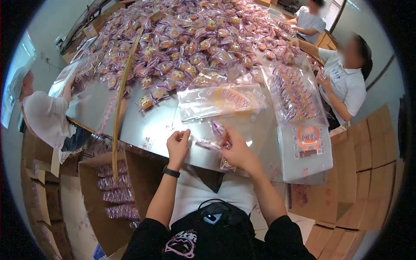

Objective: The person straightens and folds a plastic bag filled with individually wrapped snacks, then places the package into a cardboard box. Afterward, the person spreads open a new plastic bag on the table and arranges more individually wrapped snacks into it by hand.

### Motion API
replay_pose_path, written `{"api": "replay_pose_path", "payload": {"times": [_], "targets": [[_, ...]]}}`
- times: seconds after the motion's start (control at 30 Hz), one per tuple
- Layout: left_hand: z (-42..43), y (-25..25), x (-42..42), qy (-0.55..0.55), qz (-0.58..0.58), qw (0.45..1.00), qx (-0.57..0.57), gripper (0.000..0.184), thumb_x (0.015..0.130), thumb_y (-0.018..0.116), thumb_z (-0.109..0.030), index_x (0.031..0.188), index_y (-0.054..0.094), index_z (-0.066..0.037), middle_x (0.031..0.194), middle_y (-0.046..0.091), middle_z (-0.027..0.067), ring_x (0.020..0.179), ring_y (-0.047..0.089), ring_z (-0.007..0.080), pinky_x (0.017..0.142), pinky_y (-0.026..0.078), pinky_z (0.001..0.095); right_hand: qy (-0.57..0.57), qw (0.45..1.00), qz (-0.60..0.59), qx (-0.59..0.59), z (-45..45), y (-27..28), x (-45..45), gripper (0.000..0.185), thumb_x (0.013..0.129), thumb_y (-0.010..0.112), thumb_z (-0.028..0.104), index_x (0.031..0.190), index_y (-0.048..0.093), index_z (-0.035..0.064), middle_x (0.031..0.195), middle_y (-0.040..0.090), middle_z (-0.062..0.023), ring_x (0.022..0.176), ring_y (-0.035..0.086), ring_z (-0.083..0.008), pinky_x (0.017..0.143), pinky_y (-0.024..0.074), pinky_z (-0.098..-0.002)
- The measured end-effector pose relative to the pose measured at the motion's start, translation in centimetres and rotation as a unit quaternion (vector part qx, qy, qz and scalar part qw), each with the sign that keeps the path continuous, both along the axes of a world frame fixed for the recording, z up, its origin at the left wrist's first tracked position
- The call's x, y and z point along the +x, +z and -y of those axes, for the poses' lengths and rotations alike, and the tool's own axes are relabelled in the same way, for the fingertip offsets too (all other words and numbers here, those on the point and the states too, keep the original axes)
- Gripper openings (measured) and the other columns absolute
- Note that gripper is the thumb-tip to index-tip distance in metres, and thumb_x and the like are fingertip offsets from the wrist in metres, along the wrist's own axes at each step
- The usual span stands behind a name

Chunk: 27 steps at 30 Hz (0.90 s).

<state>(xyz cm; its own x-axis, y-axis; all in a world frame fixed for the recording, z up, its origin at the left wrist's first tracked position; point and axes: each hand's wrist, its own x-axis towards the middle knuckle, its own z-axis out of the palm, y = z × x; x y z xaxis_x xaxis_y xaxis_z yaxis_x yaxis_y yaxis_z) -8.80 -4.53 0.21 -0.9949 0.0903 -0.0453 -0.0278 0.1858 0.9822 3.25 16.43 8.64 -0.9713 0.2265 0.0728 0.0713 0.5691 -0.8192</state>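
My right hand [238, 151] is closed around a purple-and-clear wrapped snack packet [219, 129] above the front edge of the metal table [151, 125]. Another wrapped packet [208, 144] lies against its fingertips, and one more [226, 165] shows below the hand at the table edge. To the left, my left hand [178, 146] hovers with loosely curled fingers, the thumb apart from them and nothing visible between. Just beyond both hands, a clear printed plastic bag [221, 102] lies flat on the metal.
A large heap of wrapped snacks [186, 47] covers the table's far part. At right are a filled bag [294, 93] and a stack of printed bags [307, 151]. A wooden strip [125, 82] runs lengthwise above a carton [97, 173] holding packed rows. Several people work around the table.
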Motion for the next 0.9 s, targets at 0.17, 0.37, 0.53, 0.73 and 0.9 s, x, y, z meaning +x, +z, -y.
{"api": "replay_pose_path", "payload": {"times": [0.17, 0.37, 0.53, 0.73, 0.9], "targets": [[1.7, 3.4, 5.2, -0.021, 0.021, 0.998, 0.048, 0.028, 0.096, 0.078, -0.025, 0.09, 0.072, 0.001, 0.074, 0.071, 0.0047, 0.064, 0.065, 0.0101, 0.056, 0.048, 0.0253, 0.098, 0.991, -0.009, 0.093, 2.3, 3.1, 2.0, 0.06, 0.083, 0.07, 0.018, 0.14, 0.052, 0.0111, 0.138, 0.057, -0.0218, 0.109, 0.064, -0.046, 0.092, 0.0552, -0.0513], [8.3, 3.2, 13.7, -0.051, 0.175, 0.982, -0.047, 0.03, 0.095, 0.078, -0.023, 0.078, 0.069, 0.0, 0.062, 0.067, 0.0046, 0.049, 0.056, 0.009, 0.047, 0.043, 0.026, 0.159, 0.967, 0.066, 0.185, 2.1, 2.0, 5.5, 0.065, 0.082, 0.069, 0.016, 0.144, 0.049, 0.0152, 0.148, 0.053, -0.0223, 0.108, 0.065, -0.0462, 0.088, 0.0578, -0.0553], [10.6, 4.9, 14.1, -0.014, -0.167, 0.963, -0.211, 0.033, 0.086, 0.084, -0.016, 0.067, 0.06, -0.005, 0.055, 0.051, 0.0073, 0.044, 0.044, 0.0119, 0.044, 0.033, 0.031, 0.166, 0.953, 0.086, 0.237, 1.4, 2.1, 6.1, 0.065, 0.082, 0.07, 0.017, 0.144, 0.049, 0.0159, 0.15, 0.051, -0.0236, 0.108, 0.066, -0.0453, 0.085, 0.0592, -0.0546], [4.5, 11.6, 7.6, -0.121, -0.427, 0.847, -0.292, 0.03, 0.079, 0.085, -0.016, 0.104, 0.071, -0.008, 0.105, 0.068, 0.0102, 0.097, 0.064, 0.0289, 0.08, 0.051, 0.0384, 0.168, 0.941, 0.086, 0.282, 2.3, 2.5, 6.4, 0.065, 0.082, 0.07, 0.018, 0.144, 0.051, 0.0178, 0.148, 0.054, -0.0219, 0.107, 0.067, -0.0423, 0.079, 0.0612, -0.0514], [2.7, 5.7, 3.6, -0.249, -0.434, 0.776, -0.384, 0.027, 0.084, 0.078, -0.018, 0.11, 0.075, -0.01, 0.117, 0.072, 0.0055, 0.105, 0.066, 0.0259, 0.09, 0.05, 0.0396, 0.166, 0.933, 0.086, 0.307, 2.3, 2.4, 6.8, 0.069, 0.079, 0.072, 0.019, 0.145, 0.051, 0.0176, 0.149, 0.054, -0.0186, 0.107, 0.067, -0.0401, 0.078, 0.0615, -0.0505]]}}
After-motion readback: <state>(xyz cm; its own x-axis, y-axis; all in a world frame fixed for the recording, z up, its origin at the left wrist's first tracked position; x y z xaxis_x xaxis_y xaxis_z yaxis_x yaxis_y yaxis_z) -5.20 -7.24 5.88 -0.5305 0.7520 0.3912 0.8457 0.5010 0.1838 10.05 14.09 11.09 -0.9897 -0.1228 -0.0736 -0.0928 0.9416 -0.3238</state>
